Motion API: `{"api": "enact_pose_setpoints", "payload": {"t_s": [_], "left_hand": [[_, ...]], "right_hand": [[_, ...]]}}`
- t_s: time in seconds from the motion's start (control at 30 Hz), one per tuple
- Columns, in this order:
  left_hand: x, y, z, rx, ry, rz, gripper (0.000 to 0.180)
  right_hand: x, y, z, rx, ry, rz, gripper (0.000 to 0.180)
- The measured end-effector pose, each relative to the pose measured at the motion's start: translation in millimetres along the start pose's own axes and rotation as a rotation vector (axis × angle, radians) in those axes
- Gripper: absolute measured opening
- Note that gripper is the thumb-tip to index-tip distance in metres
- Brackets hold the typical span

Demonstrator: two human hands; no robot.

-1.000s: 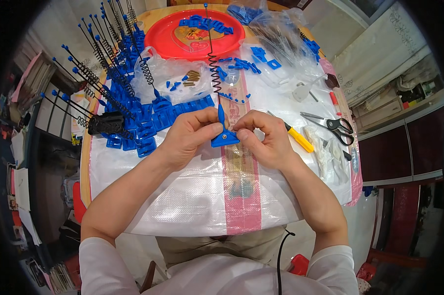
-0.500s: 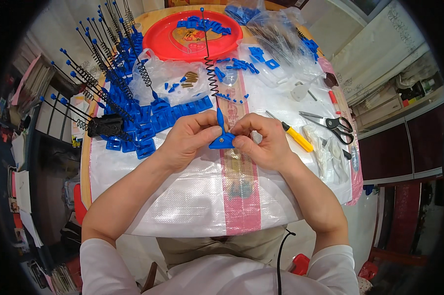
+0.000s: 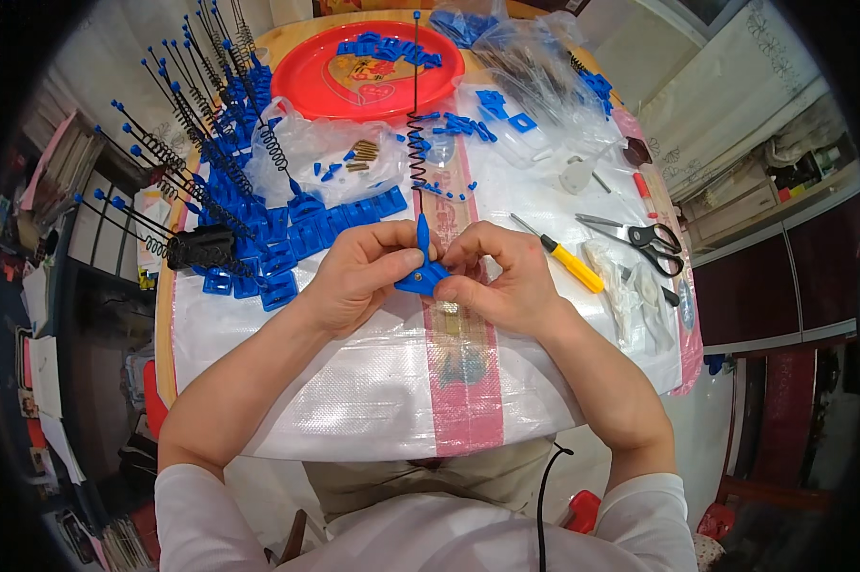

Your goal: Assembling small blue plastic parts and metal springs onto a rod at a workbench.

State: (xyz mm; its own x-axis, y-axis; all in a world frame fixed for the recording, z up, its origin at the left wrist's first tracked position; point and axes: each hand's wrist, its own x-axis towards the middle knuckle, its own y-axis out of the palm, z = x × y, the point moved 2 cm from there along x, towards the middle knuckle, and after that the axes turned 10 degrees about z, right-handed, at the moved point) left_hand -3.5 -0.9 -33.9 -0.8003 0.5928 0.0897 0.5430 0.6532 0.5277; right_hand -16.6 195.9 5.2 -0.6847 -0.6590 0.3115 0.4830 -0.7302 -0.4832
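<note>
Between my hands, just above the table, is a black spring wire (image 3: pixel 416 143) rising upright from a blue plastic base (image 3: pixel 420 280). A small blue bead caps its top, and a slim blue sleeve (image 3: pixel 423 234) joins the wire to the base. My left hand (image 3: pixel 358 272) pinches the sleeve and the base's left side between thumb and fingers. On the other side, my right hand (image 3: pixel 508 276) has its thumb against the base's right edge, its index finger curled close by. A small brass-coloured round part (image 3: pixel 417 276) shows in the base. The fingers partly cover the base.
Many similar blue spring-wire pieces (image 3: pixel 230 181) crowd the left side. A red tray (image 3: pixel 296 86) with blue parts stands at the back. Brass pins (image 3: pixel 363 153) lie on a plastic bag. At right are a yellow-handled screwdriver (image 3: pixel 575 267), scissors (image 3: pixel 654 243) and a red marker (image 3: pixel 641 186).
The spring wire has swung from leaning left to nearly upright, its tip moving right. The base has turned and shifted slightly left, with both hands still at it.
</note>
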Motion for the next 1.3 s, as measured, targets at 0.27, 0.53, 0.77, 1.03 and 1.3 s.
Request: {"api": "enact_pose_setpoints", "payload": {"t_s": [0.27,0.53,0.77,1.03,1.3], "left_hand": [[1,3,-3,-0.035,-0.013,-0.034,0.018],[2,0,0,0.061,-0.001,-0.057,0.018],[3,0,5,0.238,0.024,-0.094,0.017],[4,-1,11,0.55,0.088,-0.116,0.009],[2,1,8,0.647,0.029,-0.049,0.014]], "right_hand": [[0,3,0,-0.043,-0.01,-0.029,0.031],[0,2,2,-0.007,0.009,-0.017,0.025],[1,-2,-8,-0.069,-0.017,-0.201,0.014],[6,-1,-13,-0.121,-0.134,-0.214,0.022],[4,-1,-14,-0.17,-0.141,-0.148,0.017]]}}
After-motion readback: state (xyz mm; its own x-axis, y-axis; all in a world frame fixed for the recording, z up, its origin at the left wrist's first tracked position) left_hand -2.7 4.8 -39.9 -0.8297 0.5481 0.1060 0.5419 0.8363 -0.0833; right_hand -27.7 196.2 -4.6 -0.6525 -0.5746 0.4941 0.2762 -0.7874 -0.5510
